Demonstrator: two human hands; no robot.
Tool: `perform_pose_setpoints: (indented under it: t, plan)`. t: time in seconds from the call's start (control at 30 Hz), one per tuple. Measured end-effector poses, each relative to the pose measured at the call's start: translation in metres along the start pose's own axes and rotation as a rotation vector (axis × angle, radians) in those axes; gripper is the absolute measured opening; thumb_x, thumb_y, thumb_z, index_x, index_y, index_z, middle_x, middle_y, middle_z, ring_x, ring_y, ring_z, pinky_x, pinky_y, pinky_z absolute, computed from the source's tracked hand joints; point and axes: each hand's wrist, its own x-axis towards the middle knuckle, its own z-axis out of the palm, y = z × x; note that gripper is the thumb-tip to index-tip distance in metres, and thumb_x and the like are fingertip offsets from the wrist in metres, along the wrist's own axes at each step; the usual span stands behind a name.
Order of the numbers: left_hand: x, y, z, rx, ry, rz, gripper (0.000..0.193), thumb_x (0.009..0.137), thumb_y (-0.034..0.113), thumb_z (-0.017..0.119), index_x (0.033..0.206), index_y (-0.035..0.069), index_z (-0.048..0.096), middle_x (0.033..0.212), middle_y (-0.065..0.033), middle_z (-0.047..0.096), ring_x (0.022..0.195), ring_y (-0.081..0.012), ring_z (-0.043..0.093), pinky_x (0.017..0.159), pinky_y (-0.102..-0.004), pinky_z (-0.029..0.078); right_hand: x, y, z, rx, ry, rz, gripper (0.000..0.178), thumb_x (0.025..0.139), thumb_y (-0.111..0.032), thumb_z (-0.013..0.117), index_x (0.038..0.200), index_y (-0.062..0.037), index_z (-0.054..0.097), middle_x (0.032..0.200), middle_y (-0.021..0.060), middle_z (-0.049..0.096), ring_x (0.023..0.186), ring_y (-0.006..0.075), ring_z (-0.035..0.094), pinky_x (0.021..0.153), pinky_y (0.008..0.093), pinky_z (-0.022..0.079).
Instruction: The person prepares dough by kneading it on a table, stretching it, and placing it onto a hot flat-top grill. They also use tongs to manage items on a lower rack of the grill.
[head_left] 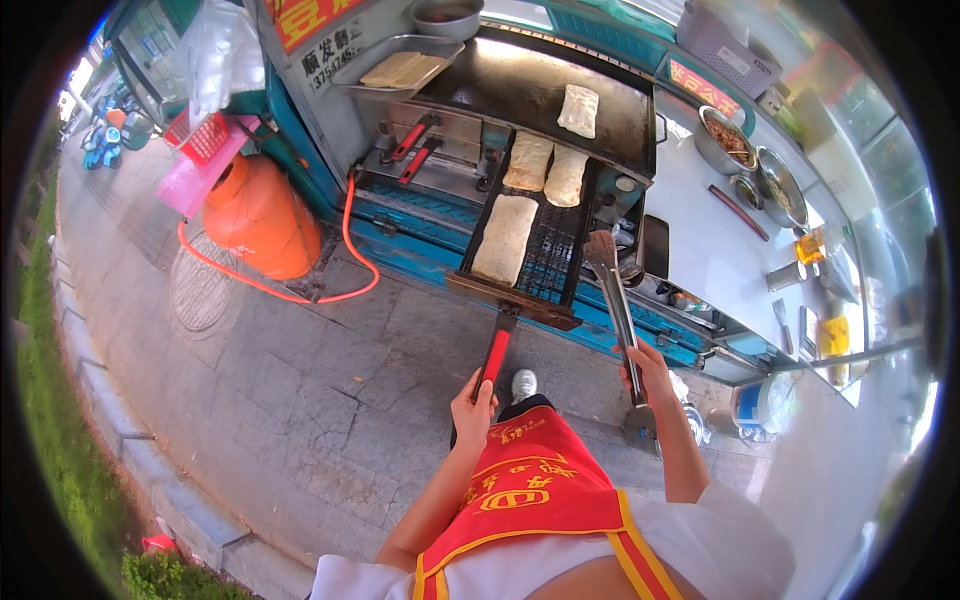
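My left hand (474,402) is closed round the red handle (494,356) of a wire grill rack (548,262), which is drawn out from under the griddle. Three browned flatbreads lie on the rack: one flatbread (504,240) at the near left, two side by side farther back. Another, paler flatbread (579,111) rests on the dark griddle (520,85) above. In my right hand (648,372) is a pair of metal tongs (617,300), raised to the right of the rack, their brownish tips apart from the bread.
An orange gas cylinder (262,222) with an orange hose stands at the left. Two more red handles (418,160) stick out left of the rack. A tray of flat dough (400,70) sits at the griddle's left. Bowls of filling (727,140) stand on the right counter (700,230).
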Motion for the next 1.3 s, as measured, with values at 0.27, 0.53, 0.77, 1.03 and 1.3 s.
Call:
perform_pose_setpoints:
  t: [0.27, 0.53, 0.77, 1.03, 1.3]
  plan:
    - [0.0, 0.001, -0.004, 0.018, -0.01, 0.02, 0.039, 0.093, 0.017, 0.06, 0.129, 0.002, 0.054, 0.068, 0.0006, 0.056, 0.052, -0.0032, 0.044, 0.047, -0.0177, 0.035, 0.048, -0.013, 0.011, 0.1, -0.066, 0.045, 0.03, 0.096, -0.019, 0.047, 0.119, -0.0009, 0.053, 0.09, 0.0061, 0.061, 0.058, 0.0089, 0.054, 0.045, 0.0234, 0.046]
    - [0.003, -0.004, -0.006, 0.09, 0.016, -0.009, 0.039, 0.094, 0.019, 0.058, 0.129, 0.002, 0.054, 0.07, -0.0017, 0.058, 0.052, -0.0049, 0.046, 0.048, -0.0186, 0.037, 0.139, -0.01, 0.029, 0.215, -0.112, 0.092, 0.029, 0.097, -0.025, 0.048, 0.113, -0.0014, 0.053, 0.087, 0.0054, 0.06, 0.061, 0.0121, 0.055, 0.048, 0.027, 0.048]
    - [0.0, 0.005, -0.004, 0.127, 0.046, -0.037, 0.04, 0.094, 0.019, 0.057, 0.13, 0.002, 0.053, 0.07, -0.0034, 0.06, 0.053, -0.0068, 0.05, 0.049, -0.0204, 0.04, 0.243, -0.037, 0.072, 0.417, 0.0, -0.055, 0.026, 0.097, -0.024, 0.049, 0.111, -0.0029, 0.053, 0.093, 0.0046, 0.06, 0.066, 0.0135, 0.055, 0.048, 0.0283, 0.048]
    - [-0.002, 0.003, -0.011, 0.156, 0.031, -0.065, 0.04, 0.095, 0.018, 0.057, 0.13, 0.001, 0.052, 0.073, -0.0053, 0.061, 0.056, -0.008, 0.053, 0.052, -0.0219, 0.045, 0.277, -0.05, 0.075, 0.46, 0.003, -0.107, 0.028, 0.096, -0.019, 0.051, 0.12, -0.0046, 0.051, 0.094, 0.0045, 0.06, 0.063, 0.0128, 0.053, 0.048, 0.0276, 0.046]
    - [0.004, -0.005, -0.009, 0.121, 0.011, -0.09, 0.037, 0.095, 0.016, 0.055, 0.13, 0.003, 0.053, 0.071, -0.0028, 0.06, 0.053, -0.0058, 0.051, 0.048, -0.019, 0.041, 0.194, -0.031, 0.027, 0.312, -0.12, -0.04, 0.031, 0.097, -0.022, 0.051, 0.122, -0.0031, 0.052, 0.099, 0.0057, 0.062, 0.062, 0.0105, 0.053, 0.047, 0.0248, 0.045]
